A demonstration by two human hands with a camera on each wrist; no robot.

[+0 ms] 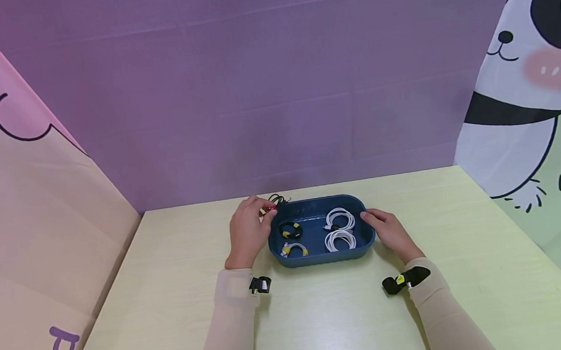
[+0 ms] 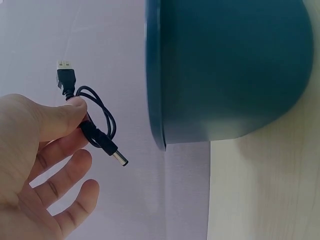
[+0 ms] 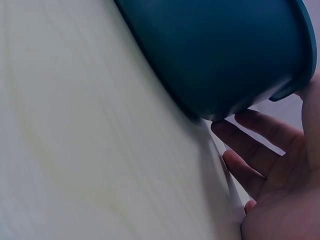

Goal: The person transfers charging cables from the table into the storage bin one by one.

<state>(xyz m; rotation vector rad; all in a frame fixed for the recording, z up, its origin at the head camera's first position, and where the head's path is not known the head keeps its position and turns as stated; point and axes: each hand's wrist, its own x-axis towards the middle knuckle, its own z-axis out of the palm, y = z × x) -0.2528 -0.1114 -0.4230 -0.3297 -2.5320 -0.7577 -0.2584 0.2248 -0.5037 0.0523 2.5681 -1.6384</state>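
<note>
Between thumb and forefinger, my left hand (image 1: 249, 229) pinches a short coiled black USB cable (image 2: 102, 120) with a USB plug at one end and a round barrel plug at the other. It is above the left back corner of a blue plastic tray (image 1: 317, 260). My right hand (image 1: 389, 231) grips the tray's right end, thumb over the rim and fingers against the outer wall. Inside the tray lie a black cable coil with yellow plugs (image 1: 291, 230), a short white cable with yellow ends (image 1: 294, 249) and two white cable coils, one behind (image 1: 340, 219) and one in front (image 1: 340, 240).
The tray stands on a pale wood-grain table (image 1: 321, 314). A purple cloth wall (image 1: 274, 98) rises behind the table, with printed cloth panels at the left (image 1: 41, 216) and right (image 1: 530, 139).
</note>
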